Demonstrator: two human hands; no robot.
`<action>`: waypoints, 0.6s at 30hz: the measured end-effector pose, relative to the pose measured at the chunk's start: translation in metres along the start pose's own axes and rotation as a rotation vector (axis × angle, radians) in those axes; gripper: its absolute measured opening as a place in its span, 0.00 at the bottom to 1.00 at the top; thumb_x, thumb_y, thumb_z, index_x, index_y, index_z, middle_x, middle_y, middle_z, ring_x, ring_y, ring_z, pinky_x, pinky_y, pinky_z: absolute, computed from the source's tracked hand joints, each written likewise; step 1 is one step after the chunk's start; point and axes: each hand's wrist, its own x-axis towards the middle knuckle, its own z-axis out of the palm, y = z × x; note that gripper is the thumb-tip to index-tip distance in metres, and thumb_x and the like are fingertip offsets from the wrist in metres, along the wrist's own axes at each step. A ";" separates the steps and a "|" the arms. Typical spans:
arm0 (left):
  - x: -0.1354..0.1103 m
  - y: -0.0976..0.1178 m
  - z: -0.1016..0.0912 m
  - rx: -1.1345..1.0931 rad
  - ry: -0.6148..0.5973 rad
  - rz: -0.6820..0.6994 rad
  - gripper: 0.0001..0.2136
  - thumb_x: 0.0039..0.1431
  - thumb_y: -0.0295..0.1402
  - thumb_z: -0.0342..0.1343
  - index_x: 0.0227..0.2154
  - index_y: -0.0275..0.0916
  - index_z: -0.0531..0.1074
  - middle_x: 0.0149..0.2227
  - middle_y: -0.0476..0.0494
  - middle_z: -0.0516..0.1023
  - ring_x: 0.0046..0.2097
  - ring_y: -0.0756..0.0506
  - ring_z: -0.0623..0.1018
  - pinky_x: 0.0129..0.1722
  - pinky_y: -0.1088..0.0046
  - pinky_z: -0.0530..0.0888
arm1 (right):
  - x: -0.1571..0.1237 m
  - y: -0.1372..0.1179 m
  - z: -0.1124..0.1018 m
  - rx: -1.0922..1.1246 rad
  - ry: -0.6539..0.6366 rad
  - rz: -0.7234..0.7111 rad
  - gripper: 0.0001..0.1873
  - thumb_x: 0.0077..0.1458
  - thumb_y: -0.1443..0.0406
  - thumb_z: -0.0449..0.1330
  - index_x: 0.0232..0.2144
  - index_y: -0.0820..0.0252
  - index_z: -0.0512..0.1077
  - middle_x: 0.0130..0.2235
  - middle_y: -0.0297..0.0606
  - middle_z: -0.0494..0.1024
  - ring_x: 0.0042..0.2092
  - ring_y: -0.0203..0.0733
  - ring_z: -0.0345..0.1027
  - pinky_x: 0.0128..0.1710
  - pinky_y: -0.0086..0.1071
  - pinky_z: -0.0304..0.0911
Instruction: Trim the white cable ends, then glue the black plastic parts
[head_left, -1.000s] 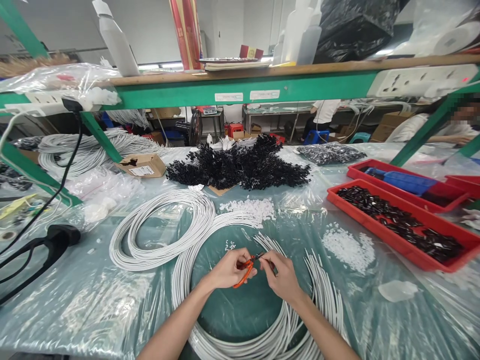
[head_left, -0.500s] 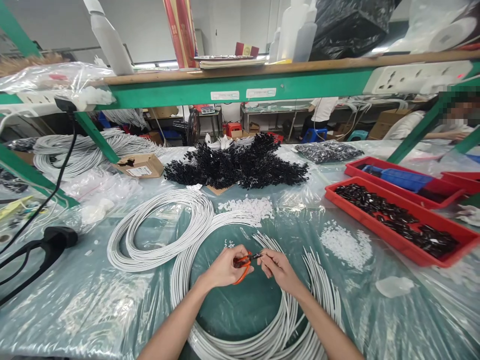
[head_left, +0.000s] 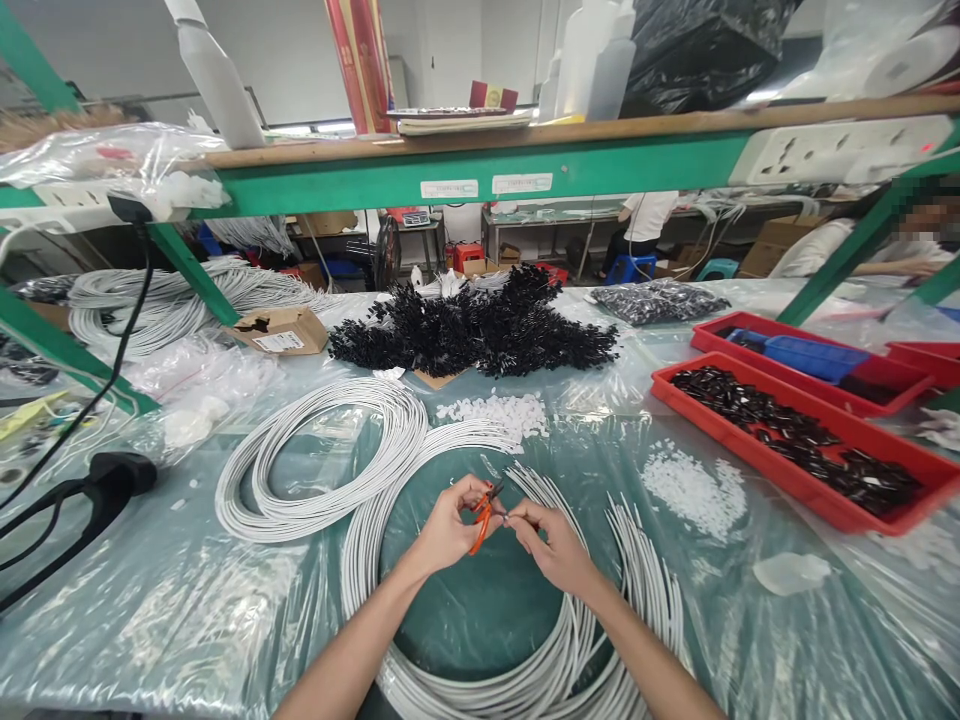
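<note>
My left hand (head_left: 448, 528) is closed around small orange-handled scissors (head_left: 483, 520), whose dark blades point up and to the right. My right hand (head_left: 553, 545) is closed in a pinch, fingertips almost meeting those of my left. What lies in that pinch is too small and covered to make out. Both hands are over a large coil of white cables (head_left: 366, 545) on the plastic-covered table. Loose cable ends (head_left: 541, 486) fan out just behind my right hand, and more cable ends (head_left: 637, 545) lie to its right.
Another white cable coil (head_left: 259, 475) lies at left. Behind are piled black-tipped cable ends (head_left: 472, 325) and white bits (head_left: 499, 412). Small white pieces (head_left: 694, 490) lie right, near a red tray (head_left: 787, 475) of black parts. A green shelf frame (head_left: 637, 165) spans above; people sit beyond.
The scissors have turned in my left hand, from pointing right toward my right fingertips to pointing upward. My right fingertips have shifted slightly left, closer to my left hand.
</note>
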 end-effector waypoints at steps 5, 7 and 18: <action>-0.001 0.000 0.002 -0.021 0.009 -0.006 0.13 0.59 0.32 0.69 0.37 0.36 0.69 0.36 0.45 0.80 0.36 0.50 0.77 0.41 0.75 0.71 | -0.002 0.001 0.000 -0.044 0.005 0.001 0.25 0.71 0.46 0.52 0.30 0.57 0.68 0.23 0.30 0.59 0.24 0.36 0.49 0.27 0.32 0.44; -0.001 0.002 0.002 -0.056 -0.004 -0.020 0.13 0.58 0.32 0.70 0.36 0.36 0.69 0.34 0.46 0.80 0.35 0.52 0.76 0.39 0.77 0.71 | -0.002 0.000 0.000 -0.029 -0.005 0.002 0.26 0.70 0.45 0.52 0.30 0.58 0.68 0.23 0.30 0.61 0.24 0.36 0.51 0.27 0.32 0.46; 0.002 0.012 0.002 -0.375 -0.124 -0.109 0.20 0.48 0.36 0.76 0.30 0.33 0.69 0.28 0.46 0.77 0.28 0.51 0.76 0.31 0.77 0.71 | -0.002 -0.007 0.006 0.188 -0.129 0.048 0.32 0.66 0.37 0.52 0.32 0.58 0.68 0.21 0.29 0.65 0.22 0.34 0.57 0.25 0.29 0.53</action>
